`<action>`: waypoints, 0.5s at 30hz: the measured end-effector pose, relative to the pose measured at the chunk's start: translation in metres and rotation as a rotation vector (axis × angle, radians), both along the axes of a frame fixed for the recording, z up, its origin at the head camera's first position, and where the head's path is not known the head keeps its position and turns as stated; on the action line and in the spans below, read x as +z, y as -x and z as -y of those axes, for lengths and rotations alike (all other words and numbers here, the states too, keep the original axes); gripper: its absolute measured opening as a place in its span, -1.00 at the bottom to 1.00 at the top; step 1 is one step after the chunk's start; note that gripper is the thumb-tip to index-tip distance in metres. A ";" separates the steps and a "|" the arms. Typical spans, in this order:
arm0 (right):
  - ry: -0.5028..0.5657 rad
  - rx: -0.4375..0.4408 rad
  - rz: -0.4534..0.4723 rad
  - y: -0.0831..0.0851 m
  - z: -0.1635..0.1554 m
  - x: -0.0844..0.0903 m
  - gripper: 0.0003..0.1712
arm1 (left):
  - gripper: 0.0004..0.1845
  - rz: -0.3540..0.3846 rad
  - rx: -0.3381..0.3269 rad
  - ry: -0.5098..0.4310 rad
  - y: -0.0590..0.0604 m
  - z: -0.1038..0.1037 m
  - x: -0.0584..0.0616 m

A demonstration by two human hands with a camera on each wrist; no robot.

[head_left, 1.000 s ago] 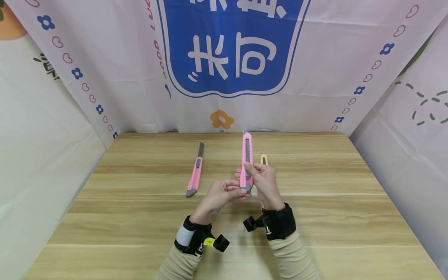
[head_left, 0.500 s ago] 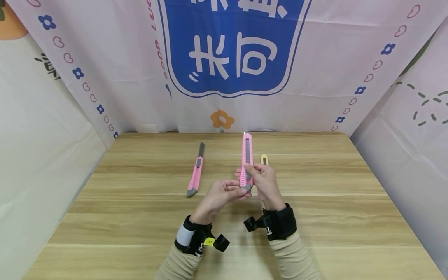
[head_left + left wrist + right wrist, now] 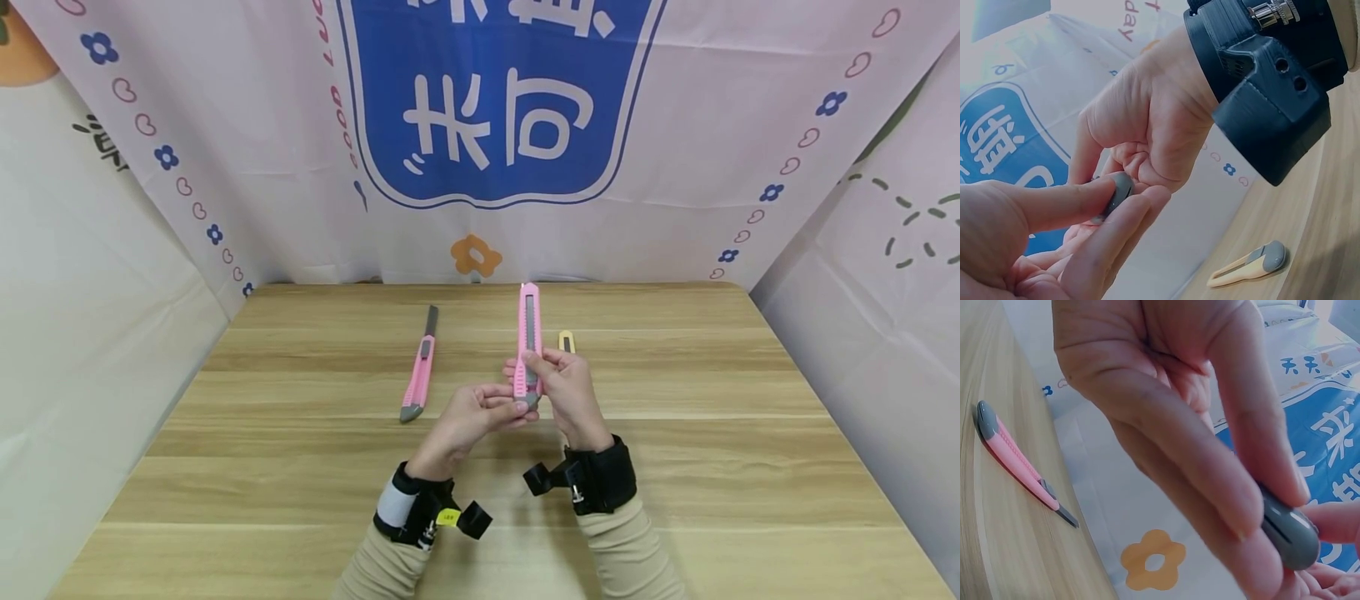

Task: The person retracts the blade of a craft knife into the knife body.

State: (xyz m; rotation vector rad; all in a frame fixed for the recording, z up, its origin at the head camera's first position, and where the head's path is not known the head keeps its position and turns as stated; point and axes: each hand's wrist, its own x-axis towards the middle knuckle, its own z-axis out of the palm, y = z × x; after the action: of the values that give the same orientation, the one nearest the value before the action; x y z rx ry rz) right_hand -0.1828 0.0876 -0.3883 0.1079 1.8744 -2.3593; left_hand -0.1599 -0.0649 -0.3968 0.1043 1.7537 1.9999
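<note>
A pink utility knife (image 3: 529,317) with a grey end cap is held upright between both hands in the head view. My left hand (image 3: 467,421) pinches its grey end cap (image 3: 1120,190) between thumb and fingers. My right hand (image 3: 572,396) grips the handle from the right side, its thumb lying on the front over the grey slider track. Only a tiny bit of blade shows at the top. The left hand (image 3: 1166,419) fills much of the right wrist view, and the right hand (image 3: 1141,112) shows large in the left wrist view.
On the wooden table (image 3: 300,483) to the left lies a second pink utility knife (image 3: 417,375), its dark blade part pointing away. A yellow utility knife (image 3: 566,341) lies behind the right hand, partly hidden. A printed curtain (image 3: 300,225) stands at the table's back edge.
The blade tip sticking out of the held utility knife has drawn in slightly. Both hands keep nearly the same place and hold, and the knives on the table have not moved.
</note>
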 end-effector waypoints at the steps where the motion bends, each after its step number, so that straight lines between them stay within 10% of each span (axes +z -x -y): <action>1: -0.001 0.000 0.002 0.000 0.000 0.001 -0.62 | -0.64 0.002 -0.002 -0.003 0.000 0.000 0.000; 15: -0.007 -0.016 0.004 0.000 -0.002 0.003 -0.60 | -0.69 0.009 0.053 -0.006 0.001 -0.003 -0.002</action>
State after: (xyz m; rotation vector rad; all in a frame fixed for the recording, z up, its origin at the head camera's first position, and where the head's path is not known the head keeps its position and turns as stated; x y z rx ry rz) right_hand -0.1824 0.0893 -0.3854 0.1278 1.8866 -2.3615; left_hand -0.1609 -0.0623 -0.3989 0.0519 1.7621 2.0403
